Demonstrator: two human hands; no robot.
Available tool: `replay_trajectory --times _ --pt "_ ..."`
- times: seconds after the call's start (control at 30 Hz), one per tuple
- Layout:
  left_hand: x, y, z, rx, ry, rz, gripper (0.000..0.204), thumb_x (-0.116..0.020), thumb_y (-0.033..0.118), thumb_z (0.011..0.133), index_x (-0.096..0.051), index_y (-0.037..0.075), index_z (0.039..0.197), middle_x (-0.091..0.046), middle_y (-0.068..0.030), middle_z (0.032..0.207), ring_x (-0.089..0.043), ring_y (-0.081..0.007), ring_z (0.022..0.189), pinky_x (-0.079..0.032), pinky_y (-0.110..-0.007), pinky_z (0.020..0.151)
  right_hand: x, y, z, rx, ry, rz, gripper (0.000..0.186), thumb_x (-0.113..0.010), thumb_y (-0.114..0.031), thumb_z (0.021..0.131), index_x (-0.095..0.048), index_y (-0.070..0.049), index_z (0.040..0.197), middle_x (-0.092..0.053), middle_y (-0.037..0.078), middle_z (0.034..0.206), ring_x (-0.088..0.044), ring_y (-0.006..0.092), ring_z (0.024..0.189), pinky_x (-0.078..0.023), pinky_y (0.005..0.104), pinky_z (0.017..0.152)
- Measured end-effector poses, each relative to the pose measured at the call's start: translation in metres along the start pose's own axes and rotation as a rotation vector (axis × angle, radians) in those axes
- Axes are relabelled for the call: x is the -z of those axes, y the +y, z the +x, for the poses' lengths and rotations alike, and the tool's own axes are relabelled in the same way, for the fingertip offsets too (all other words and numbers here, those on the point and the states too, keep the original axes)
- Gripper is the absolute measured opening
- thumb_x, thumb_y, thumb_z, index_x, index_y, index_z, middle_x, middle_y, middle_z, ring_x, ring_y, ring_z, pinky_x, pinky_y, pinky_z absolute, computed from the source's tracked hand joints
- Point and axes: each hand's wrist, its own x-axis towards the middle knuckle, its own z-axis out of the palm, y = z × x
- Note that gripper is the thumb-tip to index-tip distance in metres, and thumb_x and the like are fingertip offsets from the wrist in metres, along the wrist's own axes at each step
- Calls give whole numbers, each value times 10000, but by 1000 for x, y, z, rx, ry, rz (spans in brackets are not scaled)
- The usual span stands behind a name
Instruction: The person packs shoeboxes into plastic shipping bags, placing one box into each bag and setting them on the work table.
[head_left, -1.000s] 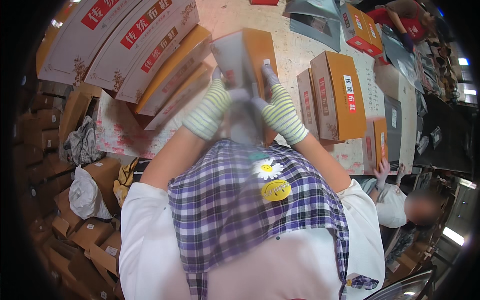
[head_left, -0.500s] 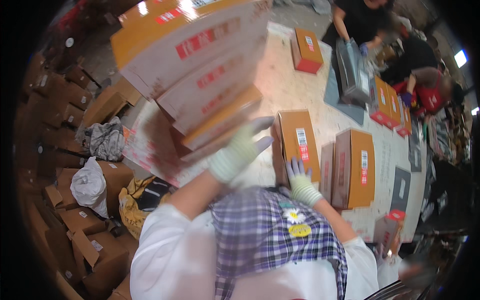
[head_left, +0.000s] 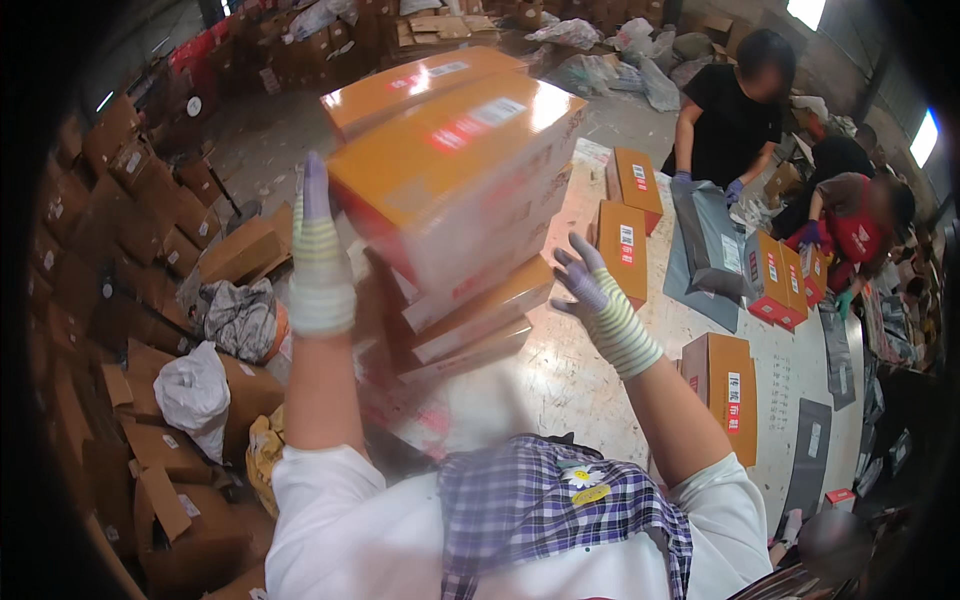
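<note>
Leaning in a loose heap at the left, brown cartons (head_left: 165, 440) border the side of the left hand (head_left: 322, 240), which stands upright, fingers straight and pressed together. I cannot tell whether it touches the stack of orange-lidded shoe boxes (head_left: 425, 160), just to its right on the bench (head_left: 560, 390). The upper box's long axis slants from lower left to upper right, so its reddish left end is nearest the left hand, while its other end lies farther out than the right hand (head_left: 600, 295). That hand, fingers spread and slightly bent, pinches nothing visible; the lower boxes, set askew, point their right corners at it, just beside its fingertips. Pale bench surface shows between stack and right forearm, and the far edge shows past the stack. Beyond the right hand, 2 smaller shoe boxes (head_left: 628, 240) limit room on that side; farther right lies a gray mailer bag (head_left: 705, 240).
</note>
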Motion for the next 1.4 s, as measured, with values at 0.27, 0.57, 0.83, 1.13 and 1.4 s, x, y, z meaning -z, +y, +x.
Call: replay_trajectory --times 0.27,0.57,0.83,1.13,1.4 --pt "-48 -19 -123 424 -374 -352 786 -628 432 966 -269 58 1558 -483 -93 1436 -506 -231 1293 -414 -371 1106 10 -41 -51 -85 -251 150 675 -691 -364 889 -476 -26 1432 -562 125 1348 -565 232 1224 -480 351 1026" --pt "-79 -117 -168 901 -640 -272 816 -801 173 768 -374 67 1455 -611 -121 1228 -645 -224 1078 -595 -400 816 91 25 -131 -172 130 139 659 -686 -198 926 -417 15 1488 -550 121 1410 -532 232 1272 -422 353 1077" --pt "-84 -157 -217 839 -837 112 690 -776 94 763 -426 44 1355 -667 -59 914 -643 -137 726 -531 -264 588 25 51 -142 -201 408 -1445 1084 -779 -271 752 -139 6 1583 -201 295 1608 -165 446 1510 -211 534 1210" --pt "-74 -133 -224 807 -753 262 853 -808 70 742 -332 -11 1445 -622 -153 1052 -629 -190 845 -552 -304 716 90 71 -148 197 125 -622 1030 -753 -82 746 -180 -36 1600 -225 209 1648 -183 328 1541 -167 398 1247" --pt "-69 -143 -231 840 -676 293 797 -804 71 768 -344 -11 1414 -648 -146 1020 -662 -201 828 -567 -303 701 90 66 -145 131 48 -448 993 -747 -54 785 -180 -25 1601 -211 190 1659 -159 290 1549 -140 392 1247"
